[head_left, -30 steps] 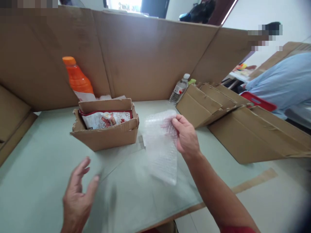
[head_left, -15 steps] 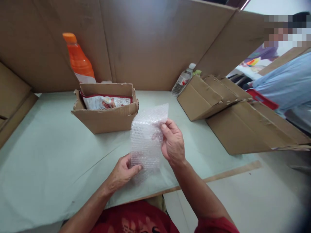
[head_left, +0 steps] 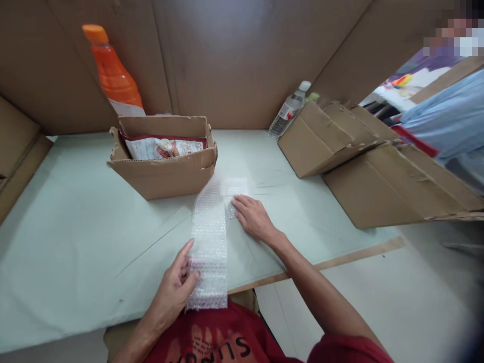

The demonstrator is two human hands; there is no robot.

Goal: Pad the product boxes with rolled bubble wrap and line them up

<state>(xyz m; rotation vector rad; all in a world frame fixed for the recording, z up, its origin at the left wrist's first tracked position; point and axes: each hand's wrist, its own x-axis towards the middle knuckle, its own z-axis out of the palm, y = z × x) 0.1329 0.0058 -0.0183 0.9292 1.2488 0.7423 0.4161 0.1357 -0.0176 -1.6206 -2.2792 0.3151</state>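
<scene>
A long strip of clear bubble wrap [head_left: 209, 227] runs from beside the cardboard box over the table's front edge towards my shirt. My left hand [head_left: 176, 282] grips its left edge near the lower end, thumb on top and index finger stretched along the side. My right hand [head_left: 255, 217] lies palm down on the table, its fingers stretched over a small loose end of the wrap. Just beyond those fingertips, a clear flat patch shows faintly; whether it belongs to the strip I cannot tell.
The open cardboard box [head_left: 162, 176] holds a printed packet [head_left: 162, 148]. Behind it stands an orange bottle [head_left: 117, 75]. A clear bottle [head_left: 289, 111] leans near several cardboard boxes [head_left: 393, 186] on the right. Cardboard walls [head_left: 245, 65] close off the back. A person in light blue is beyond.
The bubble wrap has come down from in front of me, now stretched out lengthwise over the table edge. My right hand has lowered to the tabletop; my left has shifted slightly nearer to me.
</scene>
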